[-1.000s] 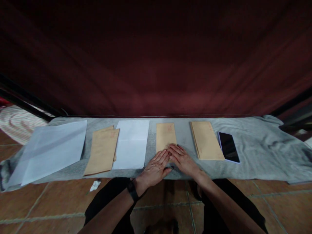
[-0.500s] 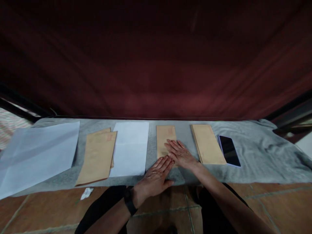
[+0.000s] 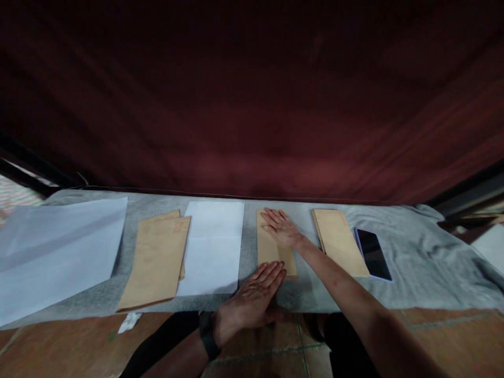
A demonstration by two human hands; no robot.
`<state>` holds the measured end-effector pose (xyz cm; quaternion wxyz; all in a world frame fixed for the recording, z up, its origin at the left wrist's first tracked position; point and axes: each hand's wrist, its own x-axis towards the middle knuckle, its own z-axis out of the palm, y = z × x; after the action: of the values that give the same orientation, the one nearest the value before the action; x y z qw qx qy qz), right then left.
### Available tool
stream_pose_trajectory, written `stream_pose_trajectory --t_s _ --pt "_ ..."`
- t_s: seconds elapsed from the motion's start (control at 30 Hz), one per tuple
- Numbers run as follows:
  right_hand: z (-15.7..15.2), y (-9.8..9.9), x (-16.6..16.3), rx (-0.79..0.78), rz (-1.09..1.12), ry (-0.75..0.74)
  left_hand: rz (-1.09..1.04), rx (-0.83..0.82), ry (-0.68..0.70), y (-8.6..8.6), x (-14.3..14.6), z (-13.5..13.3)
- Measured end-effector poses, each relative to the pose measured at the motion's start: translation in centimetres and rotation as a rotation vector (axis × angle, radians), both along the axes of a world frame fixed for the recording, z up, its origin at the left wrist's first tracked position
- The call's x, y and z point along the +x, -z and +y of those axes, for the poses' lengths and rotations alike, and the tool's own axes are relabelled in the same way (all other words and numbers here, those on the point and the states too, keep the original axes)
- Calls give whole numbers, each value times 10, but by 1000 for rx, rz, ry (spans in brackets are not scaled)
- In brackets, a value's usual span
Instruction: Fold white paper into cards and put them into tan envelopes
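A brown paper envelope [image 3: 271, 248] lies lengthwise before me on the grey cloth. Across its far end rests my right hand [image 3: 281, 228], flat with the fingers stretched out. My left hand [image 3: 254, 294], a dark band on its wrist, lays its extended fingers over the near end of the same envelope. Neither hand grips anything. To the right is a stack of brown envelopes [image 3: 340, 242]. White sheets of paper [image 3: 214, 247] lie to the left, partly under another pile of brown envelopes [image 3: 157, 262].
At the far left, a large white sheet [image 3: 66, 247] overhangs the front edge of the grey cloth [image 3: 425, 262]. A phone [image 3: 374, 254] lies beside the right stack. A dark red curtain [image 3: 252, 131] hangs behind. A crumpled white scrap [image 3: 129, 322] is on the tiled floor.
My right hand has slid away from me to the envelope's far end, apart from the left hand. The left hand stays near the close end. The view has shifted slightly.
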<state>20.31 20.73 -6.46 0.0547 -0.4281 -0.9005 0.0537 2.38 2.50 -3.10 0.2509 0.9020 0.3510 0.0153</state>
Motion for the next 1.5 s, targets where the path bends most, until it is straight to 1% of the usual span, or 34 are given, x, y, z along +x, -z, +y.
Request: stream_pose_trajectory --t_s 0.07,0.17,0.33,0.43,0.5,0.53,0.7,0.83,0.93,1.0,1.1,1.2,1.37,1.5 --pt "-8 0 -1 -23 6 8 9 -12 1 2 0 0" --pt "-35 -2 4 -95 24 -62 29 -34 1 4 0 0" --pt "-92 -13 26 -311 70 -196 45 -56 -8 8 -2 -2" --pt "-107 -21 36 -416 89 -243 47 -51 2 11 -4 -2" --pt "-104 -22 37 -428 97 -256 40 -40 11 12 -4 -2" --pt "-99 -22 36 -410 97 -255 33 -33 11 12 -4 -2" --pt "-54 -10 16 -180 51 -171 -16 12 18 10 -5 -2" --pt "-22 -5 -1 -63 11 -86 -30 44 19 4 -5 -3" --pt "-13 -5 -6 -37 11 -5 -12 41 18 1 -5 -1" --pt "-17 -5 -3 -49 9 -6 -9 36 19 2 -5 0" --pt "-35 -4 8 -93 9 -79 -30 34 17 4 -5 1" --pt "-64 -4 28 -134 40 -138 -46 41 -3 5 -4 3" --pt "-120 -8 60 -203 78 -153 -86 68 -62 3 -2 4" --pt "-158 -13 76 -188 90 -163 -189 111 -120 1 0 2"
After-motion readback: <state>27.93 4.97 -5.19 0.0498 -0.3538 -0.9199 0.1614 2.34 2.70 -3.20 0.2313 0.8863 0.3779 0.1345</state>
